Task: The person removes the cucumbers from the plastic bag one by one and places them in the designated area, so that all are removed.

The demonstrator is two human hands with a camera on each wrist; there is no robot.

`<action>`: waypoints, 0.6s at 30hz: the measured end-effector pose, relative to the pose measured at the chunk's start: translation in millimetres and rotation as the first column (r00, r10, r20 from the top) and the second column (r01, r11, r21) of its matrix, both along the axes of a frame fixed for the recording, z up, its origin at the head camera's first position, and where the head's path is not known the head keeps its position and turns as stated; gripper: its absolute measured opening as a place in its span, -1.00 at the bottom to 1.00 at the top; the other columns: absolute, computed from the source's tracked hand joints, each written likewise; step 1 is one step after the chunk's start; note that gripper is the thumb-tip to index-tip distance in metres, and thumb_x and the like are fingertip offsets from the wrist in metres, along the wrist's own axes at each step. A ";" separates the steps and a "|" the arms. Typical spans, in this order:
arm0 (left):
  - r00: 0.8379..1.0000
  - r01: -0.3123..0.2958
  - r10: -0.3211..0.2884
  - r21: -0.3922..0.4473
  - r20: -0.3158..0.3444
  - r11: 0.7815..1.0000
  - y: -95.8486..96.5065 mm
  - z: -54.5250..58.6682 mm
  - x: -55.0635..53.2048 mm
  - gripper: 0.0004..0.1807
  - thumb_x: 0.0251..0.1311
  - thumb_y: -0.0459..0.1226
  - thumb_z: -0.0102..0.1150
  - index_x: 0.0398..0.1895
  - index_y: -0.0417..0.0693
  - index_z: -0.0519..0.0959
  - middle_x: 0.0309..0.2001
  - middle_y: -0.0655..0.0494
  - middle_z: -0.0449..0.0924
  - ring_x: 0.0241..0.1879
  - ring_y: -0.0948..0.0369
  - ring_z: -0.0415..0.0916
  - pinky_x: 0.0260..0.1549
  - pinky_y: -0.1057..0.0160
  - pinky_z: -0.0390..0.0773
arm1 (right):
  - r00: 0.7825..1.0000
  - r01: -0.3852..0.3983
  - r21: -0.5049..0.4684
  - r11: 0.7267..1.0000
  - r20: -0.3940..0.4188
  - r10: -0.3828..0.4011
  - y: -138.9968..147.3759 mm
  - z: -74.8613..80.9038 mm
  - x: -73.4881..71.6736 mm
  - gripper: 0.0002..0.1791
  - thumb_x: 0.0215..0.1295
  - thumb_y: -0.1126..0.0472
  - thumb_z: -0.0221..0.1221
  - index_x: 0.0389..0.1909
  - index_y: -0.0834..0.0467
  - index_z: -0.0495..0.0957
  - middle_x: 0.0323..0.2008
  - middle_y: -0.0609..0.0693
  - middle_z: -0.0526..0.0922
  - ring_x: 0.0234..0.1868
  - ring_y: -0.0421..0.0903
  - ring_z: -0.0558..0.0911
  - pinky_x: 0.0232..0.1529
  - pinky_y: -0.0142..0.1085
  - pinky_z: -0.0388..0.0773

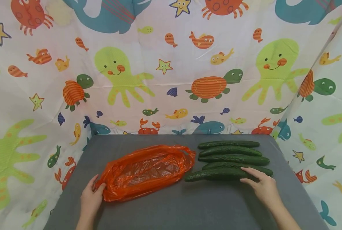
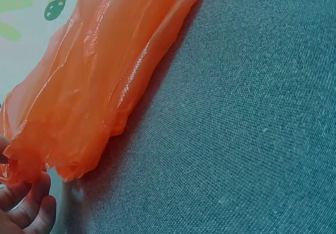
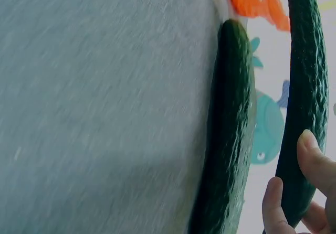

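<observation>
My left hand (image 1: 91,195) pinches the gathered left end of an orange plastic bag (image 1: 142,191). The bag lies long and wide-mouthed, its see-through inside facing up, and the left wrist view shows its crinkled edge between thumb and fingers. On the right, my right hand (image 1: 261,187) grips the right end of the nearest cucumber (image 1: 214,174), thumb on one side and fingers on the other. This cucumber (image 3: 307,82) appears raised in the right wrist view, beside another cucumber (image 3: 226,129) lying on the cloth. Its left tip points toward the bag.
Several more dark green cucumbers (image 1: 234,158) lie side by side behind the held one, right of the bag. Everything rests on a grey cloth-covered table (image 1: 171,210). A white curtain (image 1: 165,105) printed with sea animals hangs around the back and sides.
</observation>
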State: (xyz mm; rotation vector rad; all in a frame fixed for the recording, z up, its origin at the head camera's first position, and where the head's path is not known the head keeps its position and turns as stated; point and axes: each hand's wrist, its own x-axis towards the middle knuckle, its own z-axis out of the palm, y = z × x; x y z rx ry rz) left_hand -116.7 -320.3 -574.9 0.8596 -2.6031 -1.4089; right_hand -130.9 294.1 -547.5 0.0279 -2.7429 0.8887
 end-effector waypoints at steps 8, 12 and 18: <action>1.000 0.005 -0.005 -0.018 -0.001 1.000 -0.4 -3.5 2.7 -0.35 0.48 -0.08 0.05 0.55 -0.09 0.22 0.39 -0.41 0.32 0.31 -0.28 0.40 0.17 -0.24 0.49 | 0.999 0.017 0.040 0.999 -0.033 -0.015 23.9 -7.4 12.1 -0.46 -0.01 0.12 0.53 0.08 -0.01 0.72 0.07 0.14 0.73 0.05 0.23 0.67 -0.17 0.09 0.64; 1.000 0.009 -0.010 -0.040 -0.009 0.999 -1.0 -1.7 4.0 -0.37 0.48 -0.10 0.07 0.52 -0.11 0.26 0.37 -0.40 0.36 0.24 -0.26 0.47 0.12 -0.22 0.53 | 1.000 0.017 0.057 0.998 -0.016 -0.016 34.3 -13.5 17.3 -0.46 -0.04 0.15 0.54 0.06 0.00 0.73 0.05 0.17 0.73 0.05 0.28 0.66 -0.12 0.19 0.59; 1.000 0.013 -0.013 -0.046 -0.004 0.999 -0.9 -1.6 2.6 -0.37 0.48 -0.09 0.06 0.51 -0.12 0.28 0.39 -0.38 0.35 0.25 -0.25 0.47 0.11 -0.18 0.56 | 0.998 0.030 0.076 0.997 0.043 -0.034 49.4 -22.9 21.0 -0.47 -0.04 0.16 0.54 0.06 0.01 0.73 0.05 0.24 0.71 0.02 0.33 0.66 -0.18 0.20 0.62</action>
